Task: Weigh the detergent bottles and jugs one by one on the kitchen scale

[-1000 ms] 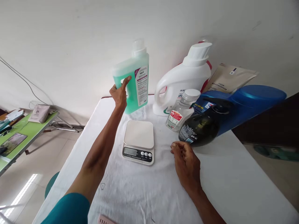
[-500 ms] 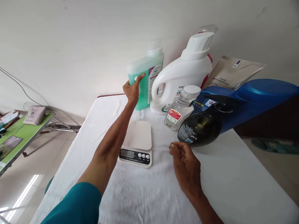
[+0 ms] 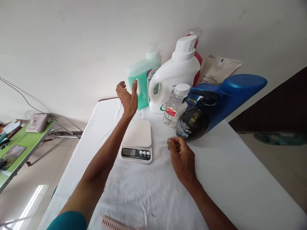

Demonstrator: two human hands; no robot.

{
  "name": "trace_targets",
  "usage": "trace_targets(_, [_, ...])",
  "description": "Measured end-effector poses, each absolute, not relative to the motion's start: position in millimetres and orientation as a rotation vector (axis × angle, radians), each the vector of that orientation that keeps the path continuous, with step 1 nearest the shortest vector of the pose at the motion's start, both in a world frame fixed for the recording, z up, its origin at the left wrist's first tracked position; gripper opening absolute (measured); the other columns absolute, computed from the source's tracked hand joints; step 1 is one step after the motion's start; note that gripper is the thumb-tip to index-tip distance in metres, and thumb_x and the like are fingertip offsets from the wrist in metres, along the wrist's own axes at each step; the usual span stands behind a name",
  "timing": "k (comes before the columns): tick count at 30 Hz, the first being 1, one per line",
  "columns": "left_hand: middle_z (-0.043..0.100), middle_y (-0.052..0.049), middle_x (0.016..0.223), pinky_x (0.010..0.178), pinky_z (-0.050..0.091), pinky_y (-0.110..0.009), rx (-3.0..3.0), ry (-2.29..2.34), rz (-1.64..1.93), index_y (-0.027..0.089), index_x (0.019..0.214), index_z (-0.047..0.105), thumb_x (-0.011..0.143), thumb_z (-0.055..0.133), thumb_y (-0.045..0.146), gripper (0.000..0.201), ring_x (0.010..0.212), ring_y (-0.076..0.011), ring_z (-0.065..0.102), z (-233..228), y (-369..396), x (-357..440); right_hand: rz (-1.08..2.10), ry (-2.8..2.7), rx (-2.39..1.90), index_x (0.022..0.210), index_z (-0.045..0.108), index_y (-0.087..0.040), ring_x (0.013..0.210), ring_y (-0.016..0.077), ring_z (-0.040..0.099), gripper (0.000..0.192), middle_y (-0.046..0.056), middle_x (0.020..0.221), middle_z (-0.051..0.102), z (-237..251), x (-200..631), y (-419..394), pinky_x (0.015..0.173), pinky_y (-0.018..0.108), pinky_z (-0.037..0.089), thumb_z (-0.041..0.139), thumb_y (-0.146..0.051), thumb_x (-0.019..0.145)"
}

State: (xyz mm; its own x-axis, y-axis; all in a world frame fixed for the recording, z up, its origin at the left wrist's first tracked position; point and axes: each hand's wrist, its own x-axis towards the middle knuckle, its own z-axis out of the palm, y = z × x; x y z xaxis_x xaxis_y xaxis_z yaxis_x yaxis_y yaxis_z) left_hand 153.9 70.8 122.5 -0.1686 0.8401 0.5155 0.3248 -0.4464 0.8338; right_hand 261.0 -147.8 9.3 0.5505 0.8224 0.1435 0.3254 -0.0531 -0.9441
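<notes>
- Green bottle [image 3: 143,76] stands upright at the back of the white cloth [image 3: 134,195], near the wall, its right edge overlapped in our view by the white jug [image 3: 181,72]; we cannot tell if the two touch.
- Left hand [image 3: 128,99]: fingers well spread, thumb up in front of the bottle's handle, no grip on anything. Whether the thumb brushes the plastic, we cannot tell.
- Right hand [image 3: 182,159]: fingers loosely curled near the dark pump bottle [image 3: 195,121]. We see nothing held, but the palm is hidden and we cannot tell how fully it closes.
- Step in hand, by our judgement: letting go of the green bottle among the other containers. Next move seems to call for the left hand clearing the handle without knocking it.
- Writing: the bottle's label has a purple corner and fine print, too small for us to read. Dark characters on the jug, partly hidden. Red-and-white label on the clear bottle [image 3: 176,105], pale print on the pump bottle, dark characters on the beige pouch [image 3: 217,72]: no brand legible to us.
- Scale [image 3: 137,134]: display shows no figures; we make out three round buttons, small characters beneath.
</notes>
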Motion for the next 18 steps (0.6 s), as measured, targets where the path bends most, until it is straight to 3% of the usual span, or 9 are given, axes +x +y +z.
trace_targets(3, [0.056,-0.015,0.140,0.109,0.046,-0.046,1.973,1.073,1.575,0.026,0.139,0.045,0.091,0.063,0.071,0.068,0.130,-0.0284,0.056,122,3,165,0.503,-1.017,-1.637,0.084,0.055,-0.023,0.070,0.0209,0.059,0.040,0.003,0.076,0.064,9,260,-150,0.068,0.034,0.045,0.047,-0.059,0.101])
trace_targets(7, [0.060,-0.016,0.135,0.108,0.050,-0.051,2.168,0.946,1.093,0.025,0.136,0.046,0.084,0.072,0.072,0.074,0.129,-0.0325,0.058,109,-63,192,0.421,-1.192,-1.690,0.074,0.049,-0.025,0.061,0.0219,0.054,0.038,0.003,0.063,0.057,1,260,-151,0.061,0.036,0.043,0.047,-0.054,0.099])
trace_targets(11, [0.057,-0.018,0.139,0.110,0.048,-0.056,2.221,1.059,0.741,0.022,0.137,0.042,0.079,0.078,0.069,0.083,0.135,-0.0369,0.055,100,-80,216,0.399,-1.233,-1.666,0.096,0.064,-0.024,0.087,0.0328,0.067,0.033,0.014,0.088,0.071,-9,260,-144,0.066,0.042,0.051,0.048,-0.053,0.096])
trace_targets(15, [0.058,-0.016,0.135,0.107,0.049,-0.053,2.265,1.195,0.674,0.024,0.130,0.046,0.077,0.082,0.066,0.076,0.131,-0.0361,0.058,101,-79,232,0.403,-1.248,-1.635,0.121,0.064,-0.023,0.112,0.0379,0.067,0.048,0.018,0.120,0.072,-18,261,-140,0.080,0.050,0.056,0.048,-0.058,0.093])
trace_targets(18, [0.059,-0.017,0.130,0.106,0.048,-0.053,2.345,1.273,0.696,0.024,0.123,0.051,0.076,0.083,0.066,0.071,0.129,-0.0373,0.058,98,-80,242,0.417,-1.227,-1.668,0.112,0.066,-0.022,0.106,0.0392,0.068,0.050,0.018,0.112,0.074,-24,262,-141,0.081,0.053,0.055,0.053,-0.063,0.087])
